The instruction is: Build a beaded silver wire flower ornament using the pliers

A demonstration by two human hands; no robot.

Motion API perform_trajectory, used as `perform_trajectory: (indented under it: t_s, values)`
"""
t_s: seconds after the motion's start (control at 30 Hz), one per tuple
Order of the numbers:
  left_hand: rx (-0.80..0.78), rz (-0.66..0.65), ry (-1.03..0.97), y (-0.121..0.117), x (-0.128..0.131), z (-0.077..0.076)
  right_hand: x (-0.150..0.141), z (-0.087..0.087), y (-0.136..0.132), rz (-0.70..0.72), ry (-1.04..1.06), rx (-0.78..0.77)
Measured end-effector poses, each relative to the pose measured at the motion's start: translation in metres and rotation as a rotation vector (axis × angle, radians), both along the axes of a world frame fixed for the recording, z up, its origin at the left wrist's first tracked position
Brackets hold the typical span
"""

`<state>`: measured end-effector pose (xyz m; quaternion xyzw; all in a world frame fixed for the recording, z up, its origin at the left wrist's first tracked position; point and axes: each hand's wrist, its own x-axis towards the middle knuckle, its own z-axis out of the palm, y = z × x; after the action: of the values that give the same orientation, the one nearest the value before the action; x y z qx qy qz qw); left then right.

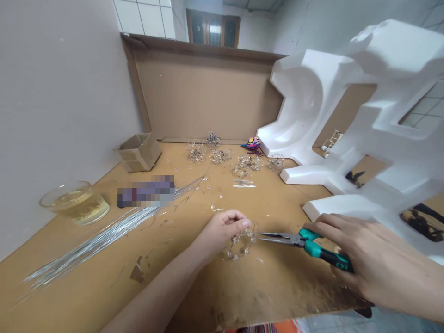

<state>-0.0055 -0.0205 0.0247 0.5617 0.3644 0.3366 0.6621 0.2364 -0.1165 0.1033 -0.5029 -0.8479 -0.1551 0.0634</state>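
My left hand (222, 231) is curled, pinching a small ring of clear beads on wire (241, 243) against the brown board near its front edge. To its right, my right hand (367, 259) grips the teal handles of needle-nose pliers (305, 242). The plier tips point left and stop just short of the bead ring. A bundle of thin silver wires (104, 233) lies diagonally to the left of my left arm.
Several finished bead-and-wire flowers (222, 155) lie at the back by the cardboard wall (204, 92). A glass bowl of yellowish liquid (74, 203) sits far left, a small cardboard box (138, 151) behind it. White foam blocks (364, 115) fill the right side.
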Motion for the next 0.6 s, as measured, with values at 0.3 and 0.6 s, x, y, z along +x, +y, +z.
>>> perform_trajectory:
  t_s: [0.3, 0.6]
  values:
    - [0.046, -0.017, 0.05, 0.0, -0.001, -0.002, -0.019, -0.002, 0.009, -0.059, -0.087, -0.116]
    - [0.114, -0.025, 0.065, -0.001, 0.0, 0.001, -0.024, -0.011, 0.011, -0.143, 0.046, -0.312]
